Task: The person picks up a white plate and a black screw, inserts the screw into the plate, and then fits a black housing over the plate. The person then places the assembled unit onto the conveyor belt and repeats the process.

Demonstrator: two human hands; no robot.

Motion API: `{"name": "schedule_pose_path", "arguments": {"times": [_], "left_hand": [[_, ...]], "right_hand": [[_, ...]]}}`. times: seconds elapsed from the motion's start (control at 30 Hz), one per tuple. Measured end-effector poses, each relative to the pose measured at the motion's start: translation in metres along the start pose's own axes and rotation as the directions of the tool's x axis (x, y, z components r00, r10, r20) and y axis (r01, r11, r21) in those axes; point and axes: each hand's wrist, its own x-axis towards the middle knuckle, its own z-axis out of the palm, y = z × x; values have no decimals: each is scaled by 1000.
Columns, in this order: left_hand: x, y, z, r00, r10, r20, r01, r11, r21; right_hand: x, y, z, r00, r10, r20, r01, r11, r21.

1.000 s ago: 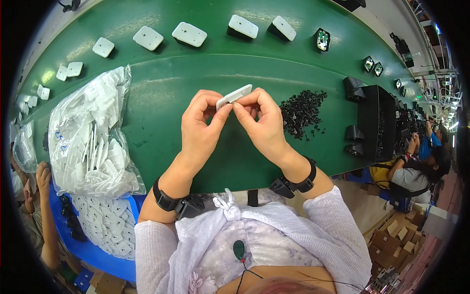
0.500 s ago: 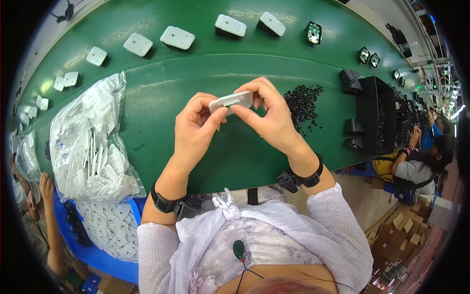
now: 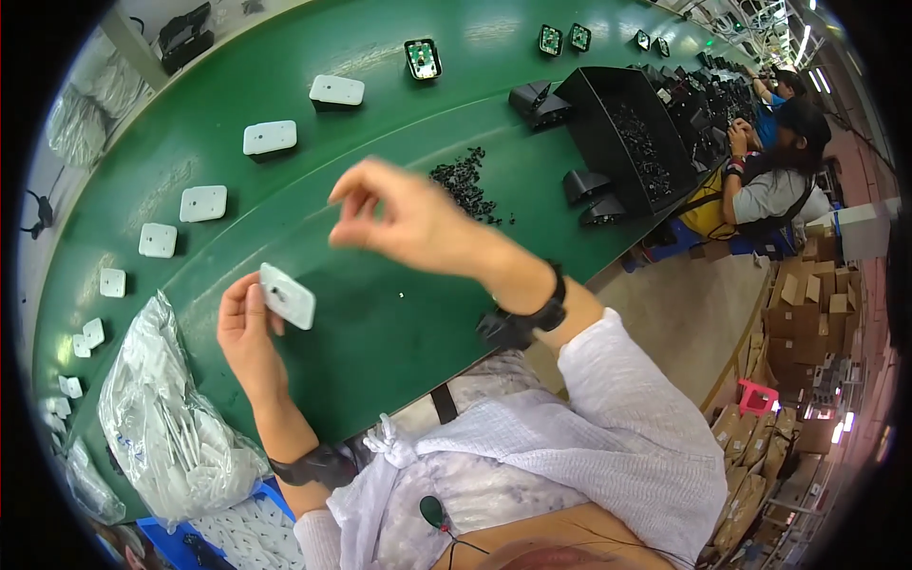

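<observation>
My left hand (image 3: 249,328) grips a white plastic cover (image 3: 289,299) by its left edge, thumb on the near face. The cover is a rounded rectangle with a small opening in it, held tilted above the green table (image 3: 380,332). Beyond it and to the right, my right hand (image 3: 399,218) is in the air, slightly blurred. Its thumb and forefinger are apart, with nothing visible between them. A heap of small black parts (image 3: 464,188) lies just past the right hand.
White-topped units (image 3: 270,139) and open housings with green circuit boards (image 3: 423,60) line the far side. A clear bag of white covers (image 3: 171,408) sits left, above a blue bin (image 3: 166,543). At right are a black box (image 3: 617,133) and co-workers (image 3: 774,166).
Both hands were on the white cover; the right has let go and moved away from it. The left hand has lowered the cover leftward. The whole view has turned to the right.
</observation>
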Motion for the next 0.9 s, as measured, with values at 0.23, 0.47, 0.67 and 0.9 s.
{"name": "schedule_pose_path", "arguments": {"times": [0.23,0.47,0.67,0.9], "left_hand": [[19,-6,-28,976,204,-77,-85,679,730],[14,-5,-21,957,292,3,-158,510,845],[-10,-3,1,899,420,124,-158,47,986],[-19,-5,1,909,383,164,-196,45,980]], "right_hand": [[28,56,-172,952,56,-300,-286,-176,-942],[64,78,-229,711,693,-120,-209,45,-977],[66,64,-175,985,122,-120,-165,498,-851],[43,33,-23,763,-462,451,570,811,-134]]}}
